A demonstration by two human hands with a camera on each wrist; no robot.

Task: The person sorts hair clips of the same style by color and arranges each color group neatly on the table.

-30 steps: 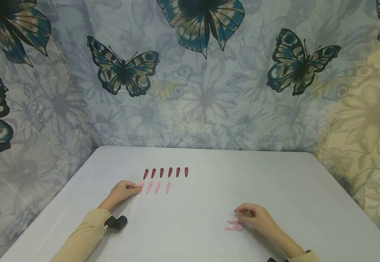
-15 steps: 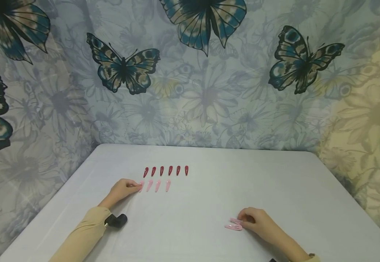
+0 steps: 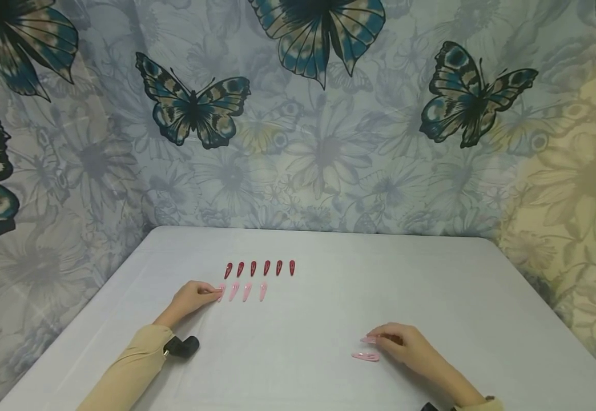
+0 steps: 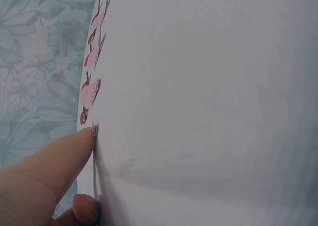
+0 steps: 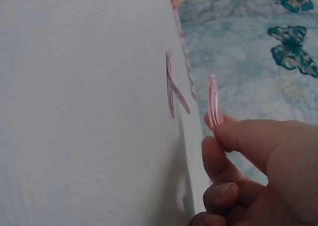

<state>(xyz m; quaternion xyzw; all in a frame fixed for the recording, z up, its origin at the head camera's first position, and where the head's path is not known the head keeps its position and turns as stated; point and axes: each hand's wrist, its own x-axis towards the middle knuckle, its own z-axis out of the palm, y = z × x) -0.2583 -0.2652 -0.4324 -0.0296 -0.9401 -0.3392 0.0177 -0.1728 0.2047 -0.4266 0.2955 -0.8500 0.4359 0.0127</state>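
Observation:
Between the thumb and finger of my right hand (image 3: 403, 344) is a pink snap hair clip (image 5: 214, 102), raised off the table in the right wrist view. Another pink hair clip (image 3: 365, 357) lies on the table just below that hand, its arms spread apart. My left hand (image 3: 192, 297) pinches the leftmost pink hair clip (image 3: 221, 293) of a row, its thumb covering most of it in the left wrist view. Three more pink hair clips (image 3: 247, 291) continue that row to the right. Behind them stretches a row of several dark red hair clips (image 3: 253, 269).
All the clips lie on a white table (image 3: 298, 365) with rounded far corners. A cloth backdrop (image 3: 323, 160) with butterflies and flowers hangs behind and beside it. A black wrist camera (image 3: 182, 346) is strapped at the left sleeve.
My right hand has come down to the two loose pink clips, taken hold of the farther one and lifted it away from the other. My left hand stays at the row.

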